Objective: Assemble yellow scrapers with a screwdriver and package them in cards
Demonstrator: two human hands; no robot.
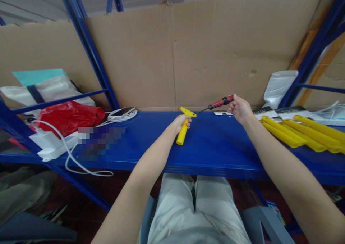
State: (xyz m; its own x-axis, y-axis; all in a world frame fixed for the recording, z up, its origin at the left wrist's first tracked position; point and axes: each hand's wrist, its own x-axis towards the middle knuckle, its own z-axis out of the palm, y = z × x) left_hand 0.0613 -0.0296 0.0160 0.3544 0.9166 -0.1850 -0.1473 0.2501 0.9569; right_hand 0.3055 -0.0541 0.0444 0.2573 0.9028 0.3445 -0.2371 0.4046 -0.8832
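My left hand is closed around a yellow plastic handle with a wider, T-shaped top, held tilted above the blue shelf. In my right hand is a screwdriver with a red and black grip, its end pinched between the fingers. The dark shaft slants down to the left, and its tip meets the top part of the yellow handle. Whether a screw sits at the tip is too small to make out.
Several yellow handles lie on the blue shelf at right, by black-and-white packages. At left are a red plastic bag, a power strip, white cables and a phone. Cardboard closes the back between blue posts.
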